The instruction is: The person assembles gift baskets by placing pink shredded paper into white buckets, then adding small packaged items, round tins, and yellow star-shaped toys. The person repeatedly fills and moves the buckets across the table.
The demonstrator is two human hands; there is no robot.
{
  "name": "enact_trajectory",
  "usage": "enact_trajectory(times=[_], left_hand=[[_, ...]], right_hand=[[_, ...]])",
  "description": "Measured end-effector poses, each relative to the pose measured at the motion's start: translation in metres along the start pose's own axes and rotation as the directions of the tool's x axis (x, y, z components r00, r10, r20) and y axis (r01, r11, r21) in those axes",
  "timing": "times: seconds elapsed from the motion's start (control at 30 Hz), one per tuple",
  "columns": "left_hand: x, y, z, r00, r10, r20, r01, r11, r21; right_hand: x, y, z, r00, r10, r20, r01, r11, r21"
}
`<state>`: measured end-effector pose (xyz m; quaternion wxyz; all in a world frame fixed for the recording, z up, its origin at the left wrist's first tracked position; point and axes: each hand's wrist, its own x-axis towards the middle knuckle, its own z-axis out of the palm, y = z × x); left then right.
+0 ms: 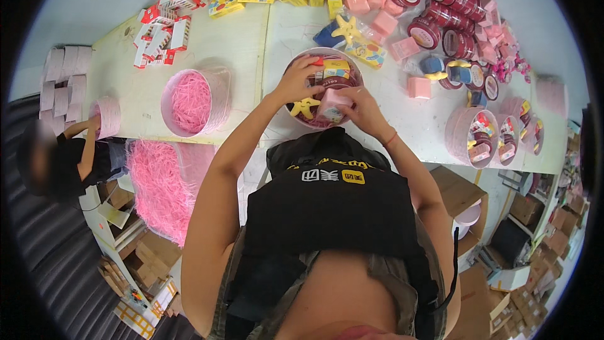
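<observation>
Pink shredded-paper filling lines the round pink gift box point(352, 66) that sits on the white bench point(251, 44) directly in front of the person, and both hands work inside it. The left hand point(294, 83) rests on the box's near-left rim, fingers curled down onto the contents beside a yellow star-shaped toy point(304, 107). The right hand point(360, 104) has its fingers clenched around a small pale-pink square box point(331, 104), holding it low inside the round box, just right of the star. Small yellow and red cartons point(335, 67) already lie at the far side of the filling. Judged from this layout, the step in hand is seating the pink square box among items already packed; the next move would call for pressing it level into the free space without pushing the star aside. A second round box holding only pink shreds point(192, 101) stands to the left, and filled round boxes point(479, 133) stand well apart at the right.
</observation>
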<state>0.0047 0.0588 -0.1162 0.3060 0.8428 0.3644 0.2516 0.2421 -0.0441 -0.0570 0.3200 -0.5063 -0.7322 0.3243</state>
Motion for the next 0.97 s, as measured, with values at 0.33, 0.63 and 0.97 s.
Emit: enact_trajectory(times=[0.33, 0.63, 0.97], left_hand=[[-0.068, 0.057, -0.012, 0.916, -0.21, -0.343, 0.205, 0.977, -0.051], [-0.088, 0.018, 0.043, 0.664, -0.691, -0.286, 0.373, 0.638, -0.673], [-0.063, -0.048, 0.077, 0.856, -0.363, -0.368, 0.287, 0.926, -0.247]], right_hand=[[0.005, 0.007, 0.036, 0.991, -0.126, 0.051, 0.136, 0.927, -0.351], [0.007, 0.0, 0.057, 0.983, -0.184, 0.017, 0.171, 0.868, -0.466], [0.002, 0.013, 0.061, 1.0, -0.022, -0.005, 0.018, 0.901, -0.432]])
